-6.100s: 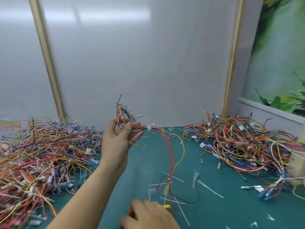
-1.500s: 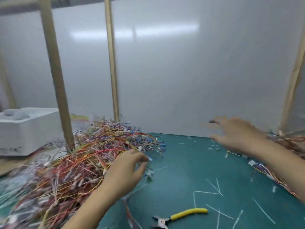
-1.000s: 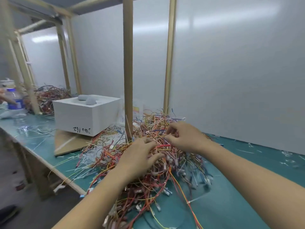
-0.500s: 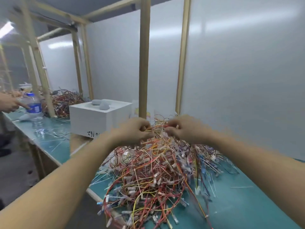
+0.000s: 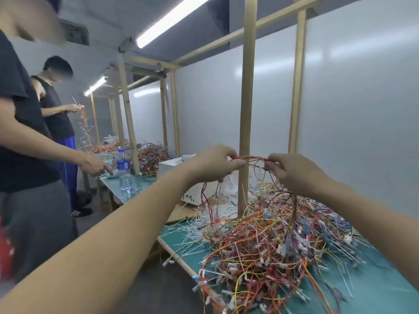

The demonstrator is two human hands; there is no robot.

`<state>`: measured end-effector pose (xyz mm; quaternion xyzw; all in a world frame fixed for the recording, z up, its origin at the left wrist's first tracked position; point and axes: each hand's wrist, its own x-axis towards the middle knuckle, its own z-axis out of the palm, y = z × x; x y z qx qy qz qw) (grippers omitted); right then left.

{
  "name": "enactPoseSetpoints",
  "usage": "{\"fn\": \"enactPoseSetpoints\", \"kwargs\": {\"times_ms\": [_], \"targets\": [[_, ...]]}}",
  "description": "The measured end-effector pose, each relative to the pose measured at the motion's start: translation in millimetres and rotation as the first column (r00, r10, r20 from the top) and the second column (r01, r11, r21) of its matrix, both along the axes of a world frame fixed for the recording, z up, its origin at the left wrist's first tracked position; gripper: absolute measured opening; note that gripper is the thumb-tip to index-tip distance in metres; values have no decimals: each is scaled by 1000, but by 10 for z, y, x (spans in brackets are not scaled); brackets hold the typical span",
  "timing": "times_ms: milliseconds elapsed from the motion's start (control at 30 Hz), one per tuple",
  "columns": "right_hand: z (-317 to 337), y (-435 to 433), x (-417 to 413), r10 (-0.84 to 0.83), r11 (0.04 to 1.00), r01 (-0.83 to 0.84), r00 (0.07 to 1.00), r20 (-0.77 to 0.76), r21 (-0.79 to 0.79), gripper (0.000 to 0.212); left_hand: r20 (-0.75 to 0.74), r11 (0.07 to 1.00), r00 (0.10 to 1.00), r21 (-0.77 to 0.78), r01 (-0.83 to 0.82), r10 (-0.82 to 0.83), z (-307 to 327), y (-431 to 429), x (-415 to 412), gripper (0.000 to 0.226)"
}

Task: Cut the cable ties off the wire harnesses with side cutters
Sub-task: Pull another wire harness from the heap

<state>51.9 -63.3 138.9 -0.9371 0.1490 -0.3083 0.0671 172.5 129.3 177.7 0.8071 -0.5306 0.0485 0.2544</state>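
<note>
A: Item one, the wire harness [image 5: 254, 157]?
B: A bundle of red, orange and dark wires, lifted above the bench. The held stretch runs side to side, roughly 9 o'clock to 3 o'clock, arching slightly upward between the two hands. Loose ends droop from each hand toward 6 o'clock, into the pile of harnesses [image 5: 278, 241] below.

A: Left hand [image 5: 210, 164]?
B: Raised at the 9 o'clock end of the held stretch. Fingers curled in, thumb pressed against the fingertips, pinching the wires. Closed on the harness.

A: Right hand [image 5: 292, 171]?
B: At the 3 o'clock end, near the left hand but not touching it. Fingers bent, thumb and forefinger nipped together on the same wires. A dark strand hangs down from it into the heap.

A: Cable ties on the held piece?
B: Cannot tell; the wires there are too fine and blurred.

A: Item two, surroundings?
B: The pile sits on a green bench top [image 5: 385, 288], at 5 o'clock from the hands, with white cut tie strips [image 5: 188, 234] scattered along its near edge. A wooden post [image 5: 246, 109] stands upright directly behind the held harness. A white box [image 5: 172, 166] lies at 9 o'clock of the post, partly hidden by the left hand. Further along, a water bottle [image 5: 123, 160].

A: Other persons?
B: Two, standing at 9 o'clock along the bench.
</note>
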Motion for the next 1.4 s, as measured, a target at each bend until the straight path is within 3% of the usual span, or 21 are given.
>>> {"fn": "enactPoseSetpoints", "kwargs": {"times_ms": [133, 300, 367, 467, 500, 567, 633, 700, 767, 833, 933, 1033, 1100, 1200, 1300, 1400], "targets": [[133, -66, -177, -25, 999, 24, 999, 41, 21, 27, -251, 986, 956, 32, 163, -150, 120, 107, 6, 24], [713, -86, -348, -14, 999, 7, 977, 214, 32, 27, -496, 871, 792, 131, 473, -356, 825, 242, 40, 49], [889, -97, -416, -16, 999, 5, 954, 298, 38, 27, -493, 833, 808, 257, 490, -323, 980, 187, 45, 38], [983, -126, -482, -36, 999, 29, 946, 323, 27, 26, -398, 891, 894, 302, 339, -206, 995, 40, -30, 16], [972, -137, -502, -63, 998, 58, 952, 301, 25, 26, -276, 934, 943, 246, 259, -188, 1024, 1, -58, 15], [919, -168, -544, -114, 993, 102, 956, 271, 59, 27, -75, 982, 979, -5, 188, -188, 1190, -70, -117, 21], [879, -161, -563, -67, 987, 22, 956, 284, 160, 27, -157, 937, 936, -211, 279, -315, 1411, -88, -193, 29], [843, -130, -552, 25, 935, -142, 940, 339, 326, 23, -295, 889, 852, -295, 350, -433, 1526, -150, -314, 31], [760, -109, -507, 78, 860, -244, 931, 357, 448, 19, -328, 904, 861, -316, 288, -389, 1447, -253, -425, 28], [619, -114, -476, 97, 827, -266, 935, 341, 495, 21, -277, 922, 886, -218, 318, -371, 1226, -347, -470, 32], [501, -233, -575, 43, 882, -172, 956, 289, 438, 24, -108, 957, 956, 80, 280, -271, 890, -378, -424, 36], [573, -430, -864, -17, 956, -43, 979, 202, 289, 25, -151, 955, 949, 65, 289, -277, 731, -348, -358, 30], [614, -515, -1120, -62, 975, 28, 987, 146, 222, 29, -269, 913, 879, 3, 409, -393, 666, -399, -390, 34], [544, -638, -1457, -163, 955, 146, 986, 46, 256, 47, -525, 795, 654, -77, 602, -545, 465, -641, -681, 39], [311, -846, -1781, -288, 912, 290, 956, -51, 290, 57, -582, 788, 567, -236, 568, -583, 73, -1067, -1232, 40], [48, -1093, -2191, -415, 787, 384, 909, -46, 483, 55, -676, 775, 409, -415, 476, -613, -368, -1507, -1813, 32]]}}
